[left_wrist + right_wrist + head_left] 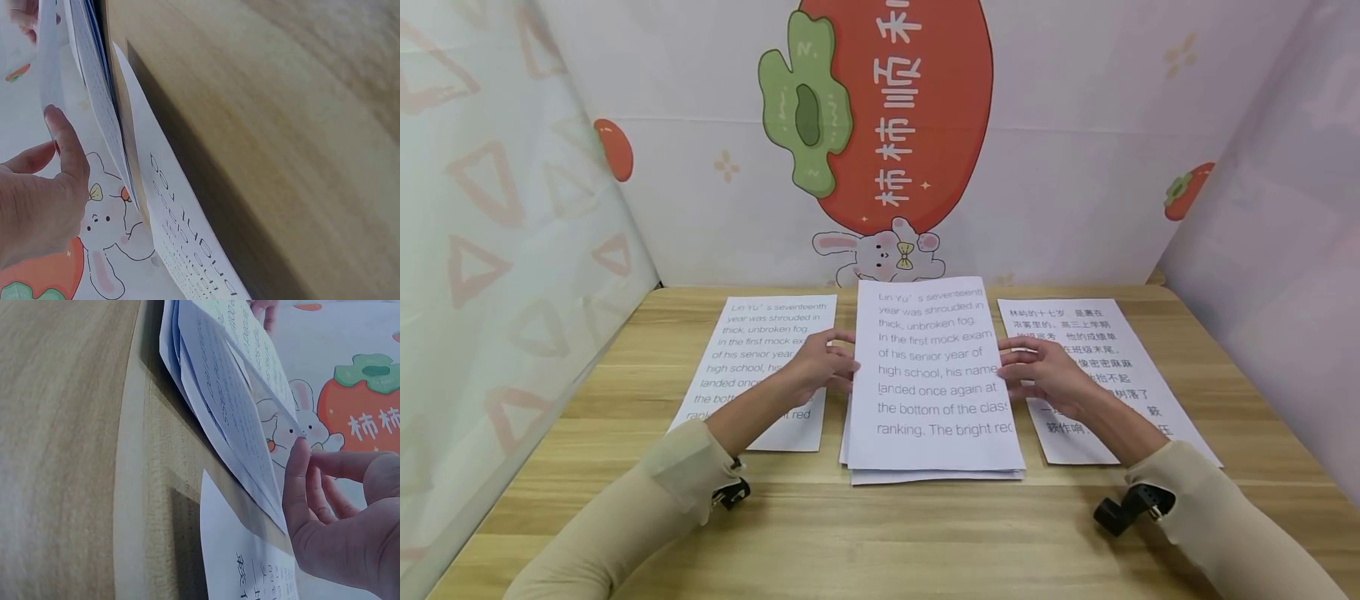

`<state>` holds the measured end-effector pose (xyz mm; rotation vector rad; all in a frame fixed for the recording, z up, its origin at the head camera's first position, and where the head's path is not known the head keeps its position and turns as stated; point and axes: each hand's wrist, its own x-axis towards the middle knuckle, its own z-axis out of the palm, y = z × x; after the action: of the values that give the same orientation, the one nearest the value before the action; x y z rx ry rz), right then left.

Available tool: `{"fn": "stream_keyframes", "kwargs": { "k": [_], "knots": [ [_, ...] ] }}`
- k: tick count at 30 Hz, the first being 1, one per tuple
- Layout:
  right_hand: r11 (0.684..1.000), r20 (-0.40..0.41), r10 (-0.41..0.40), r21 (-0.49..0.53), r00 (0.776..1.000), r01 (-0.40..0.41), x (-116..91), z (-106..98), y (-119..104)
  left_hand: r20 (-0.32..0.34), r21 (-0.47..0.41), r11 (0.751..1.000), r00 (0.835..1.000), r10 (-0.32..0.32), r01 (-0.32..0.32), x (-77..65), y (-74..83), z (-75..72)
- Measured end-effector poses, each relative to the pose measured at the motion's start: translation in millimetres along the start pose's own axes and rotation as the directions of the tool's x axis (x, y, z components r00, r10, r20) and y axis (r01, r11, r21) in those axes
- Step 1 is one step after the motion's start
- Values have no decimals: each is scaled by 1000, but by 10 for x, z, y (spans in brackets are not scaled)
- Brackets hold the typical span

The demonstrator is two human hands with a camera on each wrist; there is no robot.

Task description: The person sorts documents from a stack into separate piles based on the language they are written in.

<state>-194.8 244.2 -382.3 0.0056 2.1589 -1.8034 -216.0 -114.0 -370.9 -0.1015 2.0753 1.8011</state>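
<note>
A printed sheet of paper (936, 375) with English text is held up over the middle of the table. My left hand (820, 367) pinches its left edge, and my right hand (1052, 375) pinches the right edge between thumb and fingers. Below it lies a stack of paper (219, 419), its lower edges showing under the sheet in the head view. Under the left forearm lies another English sheet (752, 333), partly hidden by that hand. A sheet with Chinese text (1105, 325) lies under the right hand and wrist, partly covered.
The wooden table (910, 542) runs up to a white backdrop (1075, 125) printed with a large persimmon and a rabbit. Patterned side walls (497, 167) close in the left and right. A black strap device (1123, 510) sits on the right wrist.
</note>
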Motion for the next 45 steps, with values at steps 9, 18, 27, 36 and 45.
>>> {"fn": "stream_keyframes", "kwargs": {
  "k": [9, 18, 27, 36, 45],
  "knots": [
    [1000, 18, 6, -8, 1000, -6, 25, 26, -24, -19, -6, 1000, 1000, -2, 2, -13, -3, -76],
    [1000, 32, -15, 6, 999, 14, 44, 70, -59, -47, -10, 1000, 999, -18, 17, -45, -7, -159],
    [998, 35, -46, 53, 998, 44, 138, 234, -104, -55, -13, 1000, 998, -4, 3, -73, -42, -376],
    [994, 23, -85, 70, 996, 84, 289, 499, -207, -99, 20, 1000, 995, -8, 10, -164, -37, -629],
    [987, 40, -93, 133, 995, 87, 423, 742, -258, -131, -11, 1000, 991, 8, -9, -230, -72, -858]
  ]
}}
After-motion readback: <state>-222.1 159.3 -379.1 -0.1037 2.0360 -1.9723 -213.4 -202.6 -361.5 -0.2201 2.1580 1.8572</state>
